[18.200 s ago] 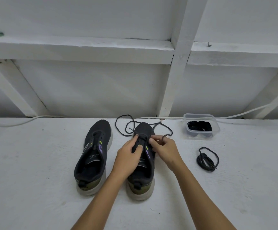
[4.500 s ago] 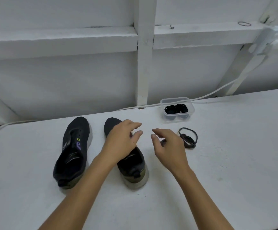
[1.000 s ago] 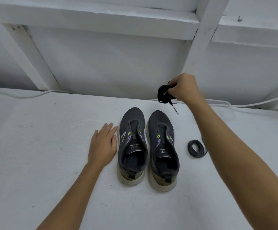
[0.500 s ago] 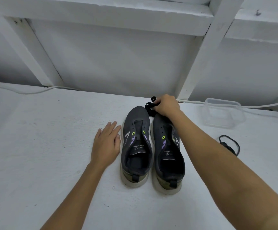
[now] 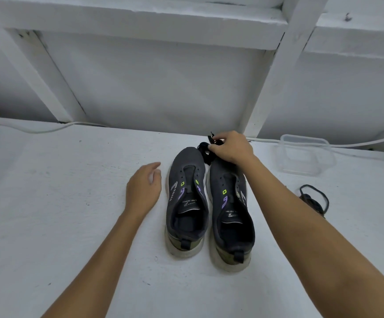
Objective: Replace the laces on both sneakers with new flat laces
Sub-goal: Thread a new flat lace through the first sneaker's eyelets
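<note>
Both sneakers side by side on the white worktop, toes at 12 o'clock, heels toward the person. Eyelets bare on left sneaker (image 5: 187, 198) and right sneaker (image 5: 231, 210).

Right hand (image 5: 231, 148) at the toe of the right sneaker, fingers curled and closed on a black lace bundle (image 5: 205, 150); part of the bundle shows at 9 o'clock of the knuckles, one end poking up at 12. Whether it touches the worktop, cannot tell.

Left hand (image 5: 144, 189) just beside the left sneaker at its 9 o'clock, fingers loosely bent, holding nothing; seems to rest on or just above the worktop.

Clear plastic container (image 5: 305, 157) at 3 o'clock of the right hand, looks empty. Dark coiled lace (image 5: 314, 199), probably an old one, lies on the worktop at 3 o'clock of the right sneaker, apart from it.

Step in hand, by my reading: new laces brought to the shoes, threading not begun. To do it well: set the bundle down, separate one lace, find both tips, keep it flat and untwisted, start at the eyelets nearest the toe with even ends, steady the shoe with the free hand.
</note>
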The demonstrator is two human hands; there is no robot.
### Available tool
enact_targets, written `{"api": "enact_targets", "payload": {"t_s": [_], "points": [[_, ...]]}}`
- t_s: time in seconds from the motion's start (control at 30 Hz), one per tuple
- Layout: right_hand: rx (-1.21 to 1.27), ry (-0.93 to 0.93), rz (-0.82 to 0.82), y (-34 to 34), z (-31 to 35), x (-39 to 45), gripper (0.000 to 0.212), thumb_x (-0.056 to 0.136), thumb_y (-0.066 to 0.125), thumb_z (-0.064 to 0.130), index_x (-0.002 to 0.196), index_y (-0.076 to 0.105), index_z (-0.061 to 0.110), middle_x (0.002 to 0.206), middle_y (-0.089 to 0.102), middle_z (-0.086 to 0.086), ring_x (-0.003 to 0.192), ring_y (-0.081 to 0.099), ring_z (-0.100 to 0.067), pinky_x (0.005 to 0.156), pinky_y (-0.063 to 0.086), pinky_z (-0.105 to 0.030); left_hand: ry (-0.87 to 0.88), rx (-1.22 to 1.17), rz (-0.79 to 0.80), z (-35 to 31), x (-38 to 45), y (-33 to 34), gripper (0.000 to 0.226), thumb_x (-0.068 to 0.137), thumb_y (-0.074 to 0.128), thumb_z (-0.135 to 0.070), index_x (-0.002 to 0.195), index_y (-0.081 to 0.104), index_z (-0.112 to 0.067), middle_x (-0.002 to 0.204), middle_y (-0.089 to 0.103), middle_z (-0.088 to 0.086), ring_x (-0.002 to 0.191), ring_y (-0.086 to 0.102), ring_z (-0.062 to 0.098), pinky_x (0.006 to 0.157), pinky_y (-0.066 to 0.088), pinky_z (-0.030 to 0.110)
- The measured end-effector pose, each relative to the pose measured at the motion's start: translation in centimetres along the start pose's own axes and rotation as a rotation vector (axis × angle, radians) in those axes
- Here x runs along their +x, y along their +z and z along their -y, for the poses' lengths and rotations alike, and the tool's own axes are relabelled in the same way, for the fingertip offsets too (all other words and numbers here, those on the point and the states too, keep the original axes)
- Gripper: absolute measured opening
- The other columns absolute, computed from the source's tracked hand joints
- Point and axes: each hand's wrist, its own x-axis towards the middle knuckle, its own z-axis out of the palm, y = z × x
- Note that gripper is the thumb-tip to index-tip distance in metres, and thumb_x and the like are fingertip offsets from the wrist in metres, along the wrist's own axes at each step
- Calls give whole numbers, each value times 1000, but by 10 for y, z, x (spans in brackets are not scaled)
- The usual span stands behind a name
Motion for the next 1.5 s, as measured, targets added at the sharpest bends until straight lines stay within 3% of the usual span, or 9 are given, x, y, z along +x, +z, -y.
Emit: {"api": "enact_targets", "payload": {"t_s": [0.2,0.33,0.53,0.77,1.0,1.13,1.23,1.37,1.5], "points": [[47,55,-87,-7,-9,-1,27,88,59,35,106,78,33,108,75,1,105,65,-27,77,46,-29,36,-96,136,-60,49,-1,28,99,58,-26,125,68,-21,122,67,-9,102,59,1,84,36,6],[51,53,-54,-4,-20,1,21,87,66,28,101,81,30,107,76,4,104,66,-21,77,44,-25,82,85,336,-87,77,19,35,96,61,-31,130,66,-23,129,66,-5,110,62,11,96,41,21],[77,18,44,-6,-29,10,26,87,73,27,112,79,28,113,76,4,109,65,-17,94,51,-30,99,365,464,-107,100,51,46,94,63,-36,140,57,-31,145,56,-2,133,50,23,109,41,40],[49,0,55,-7,-34,17,28,86,75,18,113,79,24,113,76,1,105,66,-18,91,51,-27,9,550,411,-113,107,74,31,87,69,-30,118,70,-24,124,64,2,117,57,28,89,38,34],[46,60,57,-15,-48,10,28,83,72,11,106,80,24,103,77,2,82,65,-14,83,54,-26,31,247,277,-110,117,56,18,92,66,-22,108,74,-20,105,73,6,100,64,26,80,47,29],[56,48,60,-19,-49,0,19,87,71,21,104,81,24,104,77,3,91,68,-15,86,54,-29,119,127,232,-116,116,27,13,93,65,-20,103,74,-18,93,69,-1,84,56,15,70,37,20],[72,27,-39,-22,-46,-11,19,90,70,28,107,79,25,110,74,3,91,65,-14,82,49,-27,172,63,187,-124,107,5,8,93,65,-19,97,72,-19,79,63,-9,71,55,6,55,33,3],[325,-117,-206,-30,-18,-29,26,93,61,16,112,77,24,109,72,10,100,65,-10,80,43,-10,238,9,203,-136,86,-15,4,93,67,-21,90,70,-24,75,63,-16,71,56,2,59,36,2],[249,-285,42,-38,10,-48,55,81,54,2,127,67,30,108,65,19,95,58,-2,81,42,-14,221,-170,230,-142,70,-30,5,92,68,-21,93,72,-23,84,71,-11,72,62,0,64,42,10]]}}
